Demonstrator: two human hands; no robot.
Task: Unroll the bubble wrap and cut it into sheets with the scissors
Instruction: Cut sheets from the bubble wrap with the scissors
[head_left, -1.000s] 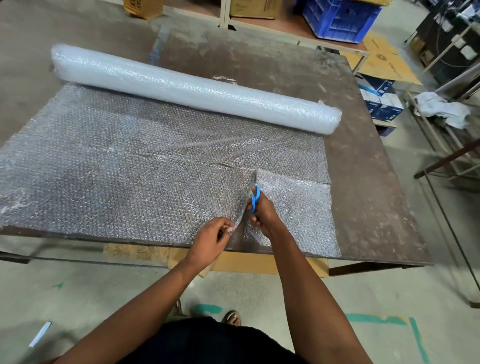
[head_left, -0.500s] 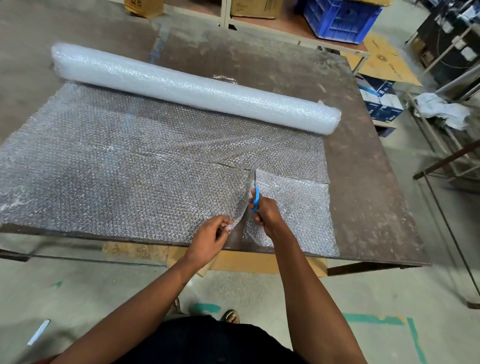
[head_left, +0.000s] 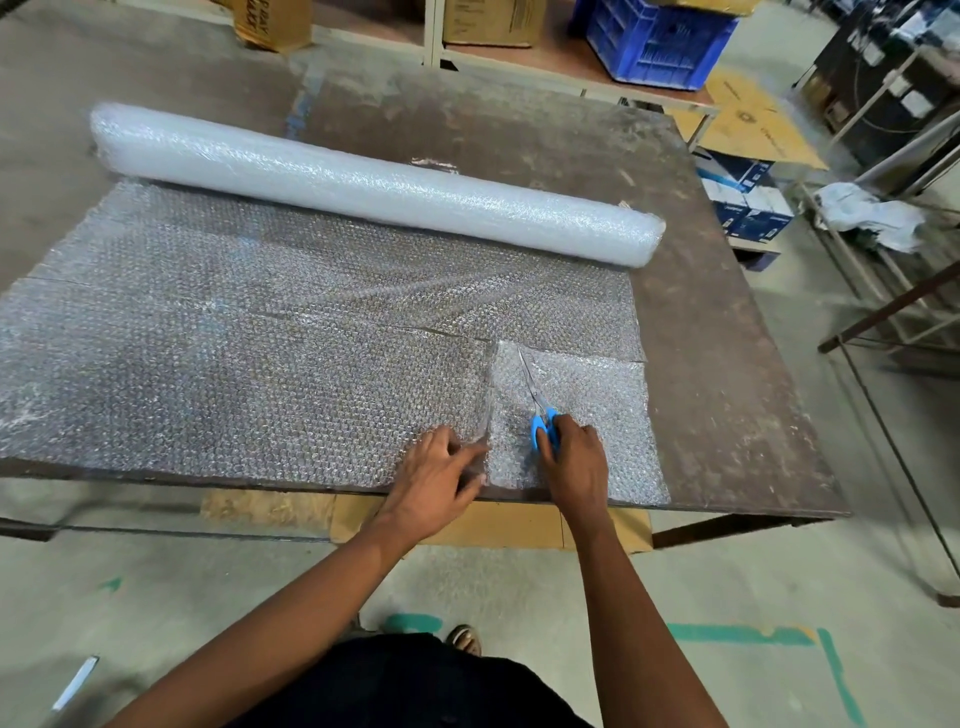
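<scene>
Head view: right hand (head_left: 574, 462) grips scissors (head_left: 540, 415); carton (head_left: 272, 21) lettering seemingly illegible.

Clear dimpled bubble wrap (head_left: 260, 374), blue-handled scissors (head_left: 543, 423), brown table (head_left: 727, 364), blue crate (head_left: 654, 41).

Warehouse or workshop, concrete floor (head_left: 519, 587), cardboard boxes (head_left: 488, 21), blue crate (head_left: 654, 47), worn worktable (head_left: 727, 395)

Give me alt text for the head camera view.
A person's right hand holds blue-handled scissors on a small bubble wrap sheet, while the left hand grips the unrolled wrap's cut edge. The roll lies farther back on the table.
</scene>
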